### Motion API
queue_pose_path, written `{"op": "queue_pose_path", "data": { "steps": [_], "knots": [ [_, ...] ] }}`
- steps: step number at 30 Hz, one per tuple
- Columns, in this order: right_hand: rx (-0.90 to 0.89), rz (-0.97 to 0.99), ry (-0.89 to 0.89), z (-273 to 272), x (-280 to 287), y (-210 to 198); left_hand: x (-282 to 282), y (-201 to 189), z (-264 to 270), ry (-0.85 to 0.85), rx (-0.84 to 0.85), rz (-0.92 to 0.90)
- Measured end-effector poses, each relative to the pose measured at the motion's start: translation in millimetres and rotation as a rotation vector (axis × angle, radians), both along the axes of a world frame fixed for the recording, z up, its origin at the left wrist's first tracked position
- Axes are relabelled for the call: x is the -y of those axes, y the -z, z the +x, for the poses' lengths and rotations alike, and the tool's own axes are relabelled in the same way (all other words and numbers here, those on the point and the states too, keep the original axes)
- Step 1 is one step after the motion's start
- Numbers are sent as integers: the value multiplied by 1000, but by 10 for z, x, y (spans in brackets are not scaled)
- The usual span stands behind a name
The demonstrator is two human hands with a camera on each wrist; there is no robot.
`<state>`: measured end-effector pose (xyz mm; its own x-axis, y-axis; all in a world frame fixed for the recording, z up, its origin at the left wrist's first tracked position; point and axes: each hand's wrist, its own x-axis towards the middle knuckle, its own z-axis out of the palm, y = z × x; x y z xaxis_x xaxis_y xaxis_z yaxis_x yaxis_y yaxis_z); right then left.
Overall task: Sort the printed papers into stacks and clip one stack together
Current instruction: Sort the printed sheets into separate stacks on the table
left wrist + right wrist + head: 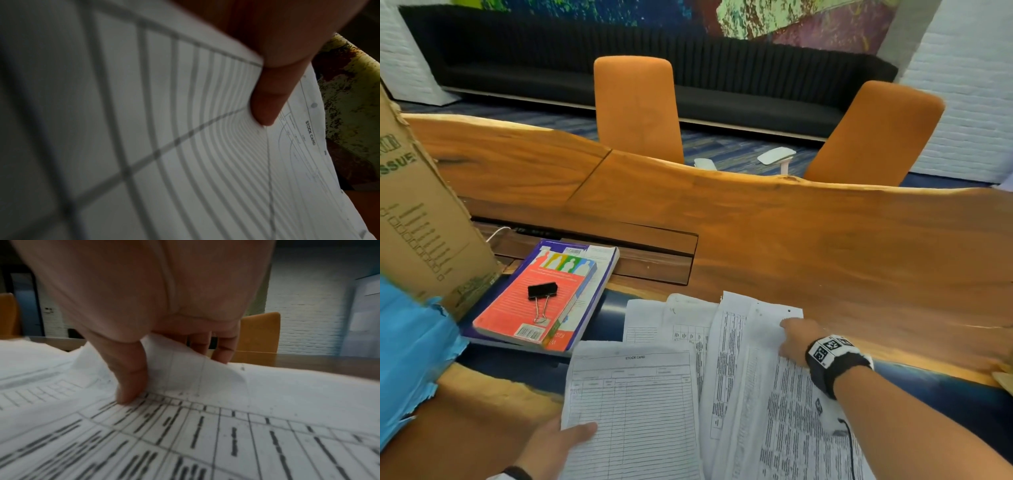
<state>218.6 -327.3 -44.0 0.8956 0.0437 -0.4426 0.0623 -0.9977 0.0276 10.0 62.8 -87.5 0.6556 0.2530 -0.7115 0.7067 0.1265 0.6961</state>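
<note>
fingers (131, 386) of right hand (796, 339) pinch one sheet (185, 373); left hand (551, 445) grips one stock card (633, 411); one binder clip (541, 294).

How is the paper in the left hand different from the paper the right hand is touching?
The stock card sheet shows thin, mostly blank ruled lines; the dense printed sheet is packed with dark text. The left hand holds the stock card sheet at its near left edge, thumb on top; the right hand pinches up the dense printed sheet's far corner, which curls. Both are white forms with printed grids.
</note>
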Motion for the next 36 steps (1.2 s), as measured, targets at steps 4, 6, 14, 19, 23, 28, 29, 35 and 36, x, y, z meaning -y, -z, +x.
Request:
{"op": "queue_pose_path", "data": {
  "steps": [4,6,14,19,23,28,29,35,36],
  "knots": [
    [81,-74,1,41,-52,-61,-5,24,-14,-6,-14,-16],
    [60,-64,38,10,-40,-64,-15,39,-12,-3,-14,-16],
    [-25,210,166,-311,117,-166,0,-11,-24,22,2,-22],
    [-46,237,106,-650,241,-596,74,-79,-106,-57,51,-67],
    [-15,254,83,-900,231,-1209,102,-133,-155,-65,60,-89],
    [-72,243,-57,-1101,-161,-1796,122,-182,-209,-23,62,-73],
    [-85,253,-109,-1117,-331,-1853,125,-193,-222,-16,64,-75],
    [-133,238,-375,-1134,-1590,-1507,106,-286,-278,-34,64,-204],
    [-127,249,-394,-1120,-1801,-1376,83,-297,-287,-27,57,-258]
  ]
}}
